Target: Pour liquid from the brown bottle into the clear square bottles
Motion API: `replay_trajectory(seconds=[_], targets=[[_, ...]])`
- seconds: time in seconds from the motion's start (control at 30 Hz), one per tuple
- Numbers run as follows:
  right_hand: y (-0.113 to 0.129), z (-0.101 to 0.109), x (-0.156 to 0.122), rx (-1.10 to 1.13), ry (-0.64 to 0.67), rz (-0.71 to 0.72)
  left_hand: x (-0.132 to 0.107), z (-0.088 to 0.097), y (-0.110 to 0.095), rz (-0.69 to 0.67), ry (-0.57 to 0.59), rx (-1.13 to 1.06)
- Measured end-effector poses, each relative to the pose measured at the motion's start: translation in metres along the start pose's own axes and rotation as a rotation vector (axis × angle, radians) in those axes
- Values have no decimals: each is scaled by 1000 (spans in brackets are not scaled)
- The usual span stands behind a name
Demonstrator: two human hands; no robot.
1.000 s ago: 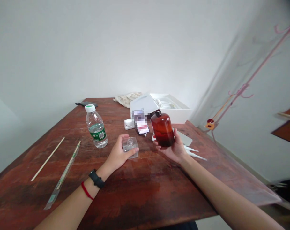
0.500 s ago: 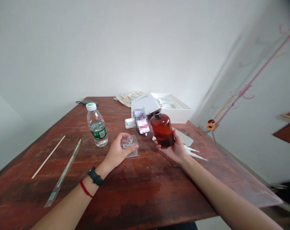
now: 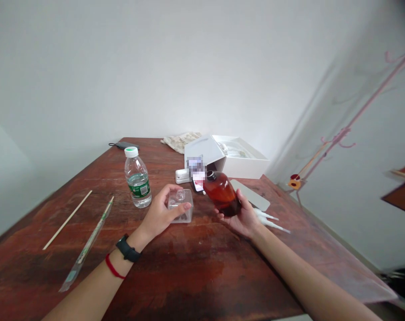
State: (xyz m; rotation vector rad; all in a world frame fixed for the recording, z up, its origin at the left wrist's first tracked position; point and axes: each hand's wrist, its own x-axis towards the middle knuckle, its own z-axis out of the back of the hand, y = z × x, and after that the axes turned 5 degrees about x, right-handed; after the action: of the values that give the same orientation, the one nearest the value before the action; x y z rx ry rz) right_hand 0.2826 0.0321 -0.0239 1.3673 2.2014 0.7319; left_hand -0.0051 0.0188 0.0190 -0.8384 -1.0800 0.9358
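Note:
A brown glass bottle [image 3: 222, 192], uncapped and part filled with liquid, is gripped by my right hand [image 3: 244, 217] above the table. It leans left, its mouth pointing toward the small clear square bottle [image 3: 186, 214]. Around that clear bottle, which stands on the wood, my left hand [image 3: 165, 206] is closed, thumb across the front and fingers behind. The clear bottle's neck is open at the top, and the two bottles are apart. Left of my left hand stands a plastic water bottle [image 3: 138, 180] with a white cap and green label.
A bare wooden stick [image 3: 67, 220] and wrapped chopsticks [image 3: 88, 240] lie on the left of the wooden table [image 3: 175, 276]. Behind the hands are a white case [image 3: 182, 176], a phone [image 3: 198, 185] and a white box [image 3: 245, 167]. White pointed nozzles [image 3: 272, 221] lie beyond my right wrist.
My right hand has tilted the brown bottle further left and brought its mouth lower, closer to the clear bottle. My left hand keeps its hold on the clear bottle. The view has shifted slightly.

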Motion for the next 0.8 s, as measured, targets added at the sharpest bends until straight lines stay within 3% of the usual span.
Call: replay_trajectory(seconds=[0.8], targets=[[-8, -3, -1, -185, -33, 13, 1, 15, -10, -92, 94, 167]])
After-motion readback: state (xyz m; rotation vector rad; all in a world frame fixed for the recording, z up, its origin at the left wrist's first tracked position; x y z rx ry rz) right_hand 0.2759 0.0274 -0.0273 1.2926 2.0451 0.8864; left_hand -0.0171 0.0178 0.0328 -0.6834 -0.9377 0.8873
